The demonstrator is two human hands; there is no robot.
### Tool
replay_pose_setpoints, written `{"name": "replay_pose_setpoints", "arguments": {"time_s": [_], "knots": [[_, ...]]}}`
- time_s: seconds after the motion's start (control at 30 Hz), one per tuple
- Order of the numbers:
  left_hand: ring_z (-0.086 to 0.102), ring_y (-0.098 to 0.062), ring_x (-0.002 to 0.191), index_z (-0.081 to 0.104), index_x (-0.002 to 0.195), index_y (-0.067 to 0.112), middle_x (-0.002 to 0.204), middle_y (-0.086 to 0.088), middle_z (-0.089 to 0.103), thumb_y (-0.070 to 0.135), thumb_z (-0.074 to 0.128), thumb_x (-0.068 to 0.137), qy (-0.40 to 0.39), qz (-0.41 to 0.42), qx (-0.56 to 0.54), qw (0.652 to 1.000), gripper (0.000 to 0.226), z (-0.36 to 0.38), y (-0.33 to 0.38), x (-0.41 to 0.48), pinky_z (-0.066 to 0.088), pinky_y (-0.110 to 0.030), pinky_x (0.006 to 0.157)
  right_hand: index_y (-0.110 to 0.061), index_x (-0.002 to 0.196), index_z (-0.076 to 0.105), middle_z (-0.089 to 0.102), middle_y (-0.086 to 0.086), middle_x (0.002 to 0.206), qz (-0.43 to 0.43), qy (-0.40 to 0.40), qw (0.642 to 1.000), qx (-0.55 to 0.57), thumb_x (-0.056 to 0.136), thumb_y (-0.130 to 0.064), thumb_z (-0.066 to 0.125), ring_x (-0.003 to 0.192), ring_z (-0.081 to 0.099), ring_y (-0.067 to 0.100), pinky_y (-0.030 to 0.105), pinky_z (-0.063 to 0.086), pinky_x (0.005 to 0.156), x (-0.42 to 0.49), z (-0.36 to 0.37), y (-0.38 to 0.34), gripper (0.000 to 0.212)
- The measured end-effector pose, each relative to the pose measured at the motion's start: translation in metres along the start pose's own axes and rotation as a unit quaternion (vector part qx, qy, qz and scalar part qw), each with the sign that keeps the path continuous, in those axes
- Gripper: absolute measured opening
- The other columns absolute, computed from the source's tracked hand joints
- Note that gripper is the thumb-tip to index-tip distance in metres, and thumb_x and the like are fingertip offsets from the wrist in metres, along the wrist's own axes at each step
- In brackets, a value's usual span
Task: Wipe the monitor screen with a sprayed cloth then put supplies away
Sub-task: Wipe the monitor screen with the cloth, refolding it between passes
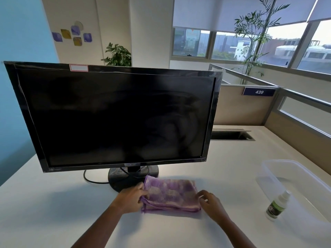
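The left hand [133,198] and right hand [210,203] enter from the bottom centre of the frame, forearms bare. Between them lies the cloth [170,195], purple with pale patches, folded into a flat rectangle on the white desk [53,203].

Grip state:
- Left hand: fingers curled over the cloth's left edge, thumb on top. This hand holds the cloth.
- Right hand: fingers bent and spread at the cloth's right edge. We cannot tell whether they pinch the edge or only touch it.

At lower right we find the spray bottle [276,206], which has a white top and a green label and is well apart from the cloth. It appears against the near wall of a clear plastic tub [268,169] — we cannot tell whether it is inside the tub or just in front.

Directly behind the cloth sits the round black stand [118,178]; the cloth's far left corner overlaps its edge. A black cable [89,179] loops out to the left of the stand.

The monitor [116,113] fills the centre and left of the frame. Its screen is dark, with faint smears toward the right side, and a white sticker [78,67] sits on the top bezel.

Right of the monitor we see an open slot [232,136] in the desk, then a beige partition carrying a blue tag [259,92] marked 439. Farther back — upper right — are a tall plant [254,33] and windows [223,45].
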State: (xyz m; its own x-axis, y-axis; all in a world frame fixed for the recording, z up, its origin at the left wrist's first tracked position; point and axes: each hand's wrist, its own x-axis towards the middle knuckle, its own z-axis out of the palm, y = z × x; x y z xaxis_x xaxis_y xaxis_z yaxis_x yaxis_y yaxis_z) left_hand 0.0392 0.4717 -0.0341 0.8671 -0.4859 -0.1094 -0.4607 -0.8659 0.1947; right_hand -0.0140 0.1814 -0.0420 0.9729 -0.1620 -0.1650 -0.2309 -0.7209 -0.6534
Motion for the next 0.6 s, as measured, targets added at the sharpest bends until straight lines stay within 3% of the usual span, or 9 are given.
{"name": "replay_pose_setpoints", "arguments": {"time_s": [0.07,0.17,0.23,0.3,0.37,0.43,0.5,0.6], "knots": [[0.056,-0.018,0.1,0.06,0.108,0.029,0.119,0.002,0.048,0.025,0.047,0.082,0.005,-0.009,-0.007,1.0,0.03,-0.001,0.001,0.0,0.037,-0.024,0.072,-0.012,0.122,0.051,0.066,0.007,0.098,0.036,0.0,0.999,0.028,0.094,-0.028,0.047,0.075,0.059,0.015,0.027,0.047,0.07,0.0,0.002,-0.005,0.032],[0.056,-0.02,0.1,0.061,0.108,0.026,0.122,0.002,0.048,0.029,0.044,0.083,0.028,-0.013,-0.006,1.0,0.03,-0.005,0.008,0.002,0.042,-0.028,0.075,-0.004,0.131,0.042,0.064,0.016,0.115,0.096,-0.014,0.995,0.036,0.09,-0.031,0.056,0.091,0.06,0.024,0.03,0.047,0.074,0.006,0.008,-0.01,0.051],[0.056,-0.02,0.102,0.058,0.114,0.027,0.128,0.003,0.046,0.033,0.044,0.084,0.041,-0.008,-0.01,0.999,0.033,-0.008,0.016,0.003,0.045,-0.03,0.081,0.0,0.112,0.057,0.065,0.016,0.102,0.123,-0.027,0.989,0.072,0.084,-0.022,0.063,0.082,0.06,0.025,0.03,0.045,0.065,0.009,0.009,-0.015,0.036],[0.056,-0.02,0.106,0.055,0.118,0.028,0.131,0.003,0.045,0.04,0.044,0.085,0.059,0.007,-0.021,0.998,0.037,-0.014,0.024,0.006,0.045,-0.031,0.086,-0.002,0.08,0.065,0.061,0.011,0.072,0.131,-0.046,0.98,0.146,0.08,-0.013,0.065,0.058,0.053,0.019,0.026,0.04,0.054,0.01,0.005,-0.022,0.011],[0.054,-0.022,0.11,0.051,0.121,0.023,0.131,-0.002,0.047,0.054,0.043,0.081,0.07,0.031,-0.028,0.997,0.051,-0.02,0.034,0.011,0.043,-0.032,0.089,-0.003,0.08,0.064,0.054,0.008,0.062,0.141,-0.068,0.952,0.263,0.082,-0.009,0.063,0.052,0.047,0.015,0.023,0.038,0.049,0.011,-0.003,-0.034,0.006],[0.054,-0.022,0.107,0.045,0.123,0.022,0.125,-0.001,0.049,0.076,0.038,0.069,0.067,0.067,-0.053,0.994,0.076,-0.028,0.047,0.015,0.043,-0.034,0.087,0.0,0.1,0.058,0.056,0.009,0.07,0.136,-0.099,0.913,0.371,0.086,-0.01,0.06,0.061,0.052,0.016,0.021,0.042,0.056,0.011,-0.011,-0.05,0.017],[0.054,-0.017,0.102,0.039,0.125,0.025,0.124,0.005,0.048,0.087,0.034,0.061,0.072,0.098,-0.062,0.991,0.089,-0.035,0.062,0.017,0.044,-0.035,0.086,-0.002,0.108,0.052,0.062,0.011,0.084,0.103,-0.123,0.894,0.418,0.089,-0.013,0.058,0.076,0.06,0.019,0.021,0.049,0.063,0.011,-0.02,-0.068,0.023],[0.057,-0.017,0.105,0.032,0.133,0.028,0.13,0.005,0.05,0.07,0.042,0.078,0.125,0.096,-0.109,0.981,0.069,-0.041,0.082,0.023,0.047,-0.029,0.086,-0.006,0.108,0.057,0.066,0.011,0.102,0.048,-0.129,0.888,0.439,0.092,-0.021,0.056,0.095,0.065,0.022,0.018,0.054,0.067,0.01,-0.031,-0.094,0.022]]}}
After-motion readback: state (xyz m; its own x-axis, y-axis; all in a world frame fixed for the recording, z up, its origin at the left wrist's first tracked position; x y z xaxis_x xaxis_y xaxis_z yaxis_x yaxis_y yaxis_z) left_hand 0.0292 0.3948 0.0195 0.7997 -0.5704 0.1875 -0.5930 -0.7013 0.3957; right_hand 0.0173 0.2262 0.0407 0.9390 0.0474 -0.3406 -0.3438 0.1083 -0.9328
